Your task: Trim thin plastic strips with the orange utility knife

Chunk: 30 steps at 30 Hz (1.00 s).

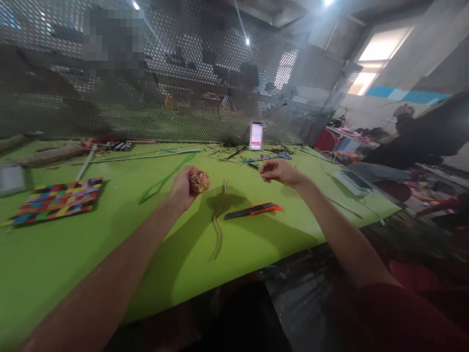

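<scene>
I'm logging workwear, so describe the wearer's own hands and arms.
The left hand and right hand are ungloved, with bare wrists and forearms. A dark red sleeve covers the upper right arm; no left sleeve shows. Rings are too small to judge.

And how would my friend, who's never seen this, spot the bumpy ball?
Find the big green table, then the person's left hand held out over it. The ball is in that hand, speckled yellow, reddish and purple. Unlike the long, thin cutter and pale strand nearby, it is round.
</scene>
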{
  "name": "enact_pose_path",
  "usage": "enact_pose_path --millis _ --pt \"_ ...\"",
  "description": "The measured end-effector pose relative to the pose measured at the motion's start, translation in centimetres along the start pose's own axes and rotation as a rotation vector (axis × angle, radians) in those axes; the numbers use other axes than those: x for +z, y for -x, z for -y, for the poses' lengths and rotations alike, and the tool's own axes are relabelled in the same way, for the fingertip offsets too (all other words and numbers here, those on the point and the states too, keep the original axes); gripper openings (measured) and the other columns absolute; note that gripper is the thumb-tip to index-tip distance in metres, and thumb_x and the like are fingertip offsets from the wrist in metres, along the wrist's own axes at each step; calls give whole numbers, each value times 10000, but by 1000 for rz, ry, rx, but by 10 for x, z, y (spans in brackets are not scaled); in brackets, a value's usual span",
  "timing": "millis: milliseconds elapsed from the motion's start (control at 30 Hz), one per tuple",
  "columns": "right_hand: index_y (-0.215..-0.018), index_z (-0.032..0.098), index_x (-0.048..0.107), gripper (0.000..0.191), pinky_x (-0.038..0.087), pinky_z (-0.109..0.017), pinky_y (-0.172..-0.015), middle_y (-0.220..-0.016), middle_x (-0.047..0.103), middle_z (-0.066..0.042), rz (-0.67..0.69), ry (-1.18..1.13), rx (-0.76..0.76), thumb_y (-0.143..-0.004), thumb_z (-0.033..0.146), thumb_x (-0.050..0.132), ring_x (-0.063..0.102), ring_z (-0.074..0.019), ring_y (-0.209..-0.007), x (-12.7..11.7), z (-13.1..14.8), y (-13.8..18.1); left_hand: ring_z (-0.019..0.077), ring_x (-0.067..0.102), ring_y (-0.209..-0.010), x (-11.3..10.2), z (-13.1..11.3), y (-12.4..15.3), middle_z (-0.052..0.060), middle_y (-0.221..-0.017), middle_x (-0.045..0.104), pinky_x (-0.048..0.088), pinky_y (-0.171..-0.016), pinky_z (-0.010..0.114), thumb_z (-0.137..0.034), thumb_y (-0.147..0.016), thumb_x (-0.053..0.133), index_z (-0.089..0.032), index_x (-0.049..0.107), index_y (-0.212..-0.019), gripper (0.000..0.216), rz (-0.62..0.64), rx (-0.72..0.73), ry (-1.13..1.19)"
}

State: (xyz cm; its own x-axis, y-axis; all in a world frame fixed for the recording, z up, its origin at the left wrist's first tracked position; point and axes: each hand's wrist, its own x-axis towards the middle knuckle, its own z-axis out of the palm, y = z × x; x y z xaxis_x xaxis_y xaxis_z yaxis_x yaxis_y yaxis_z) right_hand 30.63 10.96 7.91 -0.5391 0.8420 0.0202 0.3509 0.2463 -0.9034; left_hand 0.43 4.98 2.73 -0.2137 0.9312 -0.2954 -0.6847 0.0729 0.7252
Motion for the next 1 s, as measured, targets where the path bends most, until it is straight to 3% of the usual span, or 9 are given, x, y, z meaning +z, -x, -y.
enact_pose_path --millis 133,233,333,433,533,633,767,867,1000 --pt "-813 131 659 250 471 -210 -578 -705 649 2 119 -251 -155 -670 226 842 573 -74 -609 35 35 -15 139 591 -485 3 2 4 22 -601 627 512 -516 254 -207 -960 434 -170 548 -716 271 58 -34 8" --pt "-835 127 667 216 499 -229 -609 -720 660 -1 252 -295 -240 -704 208 818 594 -87 -631 74 58 -27 145 567 -476 5 2 4 30 -576 616 487 -498 262 -219 -969 418 -162 561 -712 300 136 -41 46" --pt "-834 120 674 159 502 -240 -627 -738 671 -11 290 -152 -317 -732 186 775 599 -97 -642 108 69 -41 150 583 -516 6 2 2 39 -595 631 506 -543 266 -247 -987 395 -154 587 -728 335 174 -39 74" --pt "-808 112 684 71 481 -237 -670 -761 677 -18 147 106 -430 -749 124 720 597 -102 -677 130 67 -53 154 616 -567 5 4 0 59 -667 677 518 -577 263 -301 -993 398 -138 641 -781 361 204 -32 97" --pt "-795 116 685 70 447 -232 -713 -777 662 -12 -16 299 -534 -757 63 661 582 -103 -723 138 58 -59 141 628 -581 2 6 -1 49 -681 688 530 -610 256 -407 -985 469 -147 655 -762 390 280 -7 123" --pt "-772 125 669 124 415 -222 -706 -757 634 1 -68 365 -567 -739 22 609 554 -99 -715 139 50 -60 147 659 -636 -2 8 0 52 -727 712 560 -672 276 -537 -950 538 -149 665 -751 454 380 15 95" --pt "-749 130 636 141 394 -227 -706 -759 602 -2 -131 397 -652 -727 18 553 536 -109 -727 137 45 -56 180 703 -795 -4 11 4 75 -880 760 580 -763 314 -573 -947 540 -153 707 -844 464 526 36 27" --pt "-735 133 609 145 385 -241 -705 -773 581 -17 -168 459 -703 -703 16 529 521 -124 -741 136 46 -52 194 701 -908 -6 14 8 75 -1004 762 574 -831 333 -502 -926 616 -163 720 -938 355 630 85 -24" --pt "-725 135 609 185 386 -250 -694 -777 593 -31 -185 486 -683 -666 -13 516 521 -135 -747 135 44 -50 180 691 -883 -7 17 10 23 -993 744 568 -856 327 -258 -824 751 -169 707 -977 182 665 106 -89"
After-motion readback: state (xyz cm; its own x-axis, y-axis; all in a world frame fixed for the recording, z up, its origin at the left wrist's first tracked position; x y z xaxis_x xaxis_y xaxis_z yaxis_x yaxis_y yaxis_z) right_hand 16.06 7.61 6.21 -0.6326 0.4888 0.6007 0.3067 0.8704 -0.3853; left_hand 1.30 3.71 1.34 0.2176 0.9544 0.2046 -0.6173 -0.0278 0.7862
